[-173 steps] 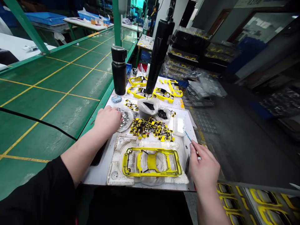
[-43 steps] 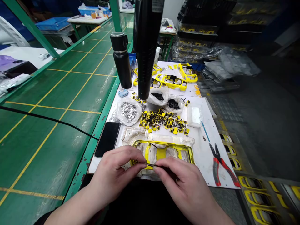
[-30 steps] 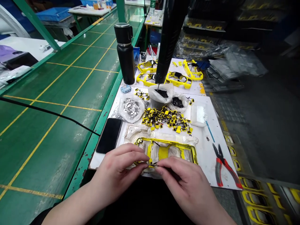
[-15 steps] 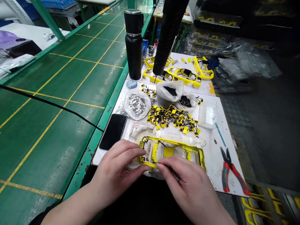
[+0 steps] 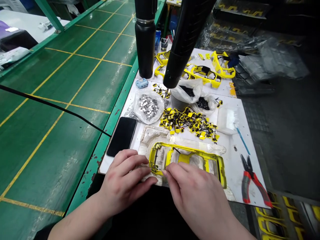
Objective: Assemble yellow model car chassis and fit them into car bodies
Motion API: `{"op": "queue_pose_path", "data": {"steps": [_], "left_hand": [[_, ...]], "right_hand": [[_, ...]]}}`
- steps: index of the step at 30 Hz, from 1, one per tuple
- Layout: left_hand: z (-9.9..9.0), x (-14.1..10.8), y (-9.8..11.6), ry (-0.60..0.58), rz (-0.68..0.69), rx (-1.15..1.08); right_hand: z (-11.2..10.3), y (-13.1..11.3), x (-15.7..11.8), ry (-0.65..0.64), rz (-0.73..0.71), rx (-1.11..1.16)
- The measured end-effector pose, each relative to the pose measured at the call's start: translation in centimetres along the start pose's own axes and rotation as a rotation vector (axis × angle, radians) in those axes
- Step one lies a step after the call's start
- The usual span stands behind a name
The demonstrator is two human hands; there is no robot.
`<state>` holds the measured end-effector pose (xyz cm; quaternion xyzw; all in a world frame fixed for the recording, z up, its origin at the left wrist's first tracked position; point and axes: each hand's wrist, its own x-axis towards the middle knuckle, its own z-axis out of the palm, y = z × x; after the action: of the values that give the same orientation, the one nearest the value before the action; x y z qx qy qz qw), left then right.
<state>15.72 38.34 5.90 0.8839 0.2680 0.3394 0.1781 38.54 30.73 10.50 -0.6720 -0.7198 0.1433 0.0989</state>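
A yellow plastic toy car body [image 5: 186, 149] lies with its inside up in a whitish moulded cradle [image 5: 152, 131]. My left hand [image 5: 128, 181] rests by the body's left end, its fingers apart and its thumb stretched out, with nothing seen in it. The thumb and forefinger of my right hand [image 5: 197, 190] are pinched together at the body's near rail. What they hold, if anything, is hidden. Small dark fittings and a thin rod sit inside the left end of the body.
Behind the cradle lie a heap of small yellow-black parts [image 5: 190, 123], a bag of silvery pieces [image 5: 148, 108] and bags of black bits [image 5: 187, 91]. A phone [image 5: 122, 136] is left; pliers [image 5: 253, 181] lie right. A black bottle [image 5: 145, 50] and a black cylindrical tool [image 5: 176, 56] rise behind.
My left hand's fingers have drawn back a little from the body's inside. A thin tip seen at my right fingers before no longer shows. The whole view has shifted slightly.
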Motion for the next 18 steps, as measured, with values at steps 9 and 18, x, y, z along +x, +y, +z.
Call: {"op": "queue_pose_path", "data": {"steps": [9, 18], "left_hand": [[0.72, -0.73, -0.99, 0.017, 0.031, -0.034], [0.5, -0.37, -1.02, 0.0, 0.06, -0.026]], "right_hand": [[0.1, -0.66, 0.2, -0.062, 0.028, -0.027], [-0.03, -0.83, 0.11, 0.012, 0.004, -0.076]]}}
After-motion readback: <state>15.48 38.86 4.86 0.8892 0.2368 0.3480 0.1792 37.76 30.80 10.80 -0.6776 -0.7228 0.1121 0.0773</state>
